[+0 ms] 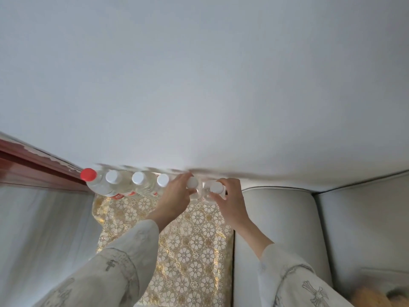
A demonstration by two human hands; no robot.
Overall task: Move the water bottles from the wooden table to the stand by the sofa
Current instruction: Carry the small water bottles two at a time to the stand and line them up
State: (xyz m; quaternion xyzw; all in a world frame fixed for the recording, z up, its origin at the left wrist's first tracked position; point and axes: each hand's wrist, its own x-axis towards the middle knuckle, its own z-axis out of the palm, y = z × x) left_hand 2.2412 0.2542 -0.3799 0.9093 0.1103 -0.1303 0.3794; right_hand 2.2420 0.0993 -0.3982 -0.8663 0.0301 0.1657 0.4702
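Observation:
Several clear water bottles stand in a row against the white wall at the back of the stand (188, 251), which is covered by a gold floral cloth. The leftmost bottle (89, 175) has a red cap; the others have white caps. My left hand (174, 196) grips the neck of a white-capped bottle (192, 182). Just to its right, my right hand (230, 196) grips the last white-capped bottle (215, 187) at the row's right end. Both bottles stand upright on the stand, touching each other.
A light grey sofa armrest (274, 218) borders the stand on the right. A white curtain (44, 240) and a dark red wooden frame (33, 171) lie to the left. Something furry and tan (371, 295) sits on the sofa at lower right.

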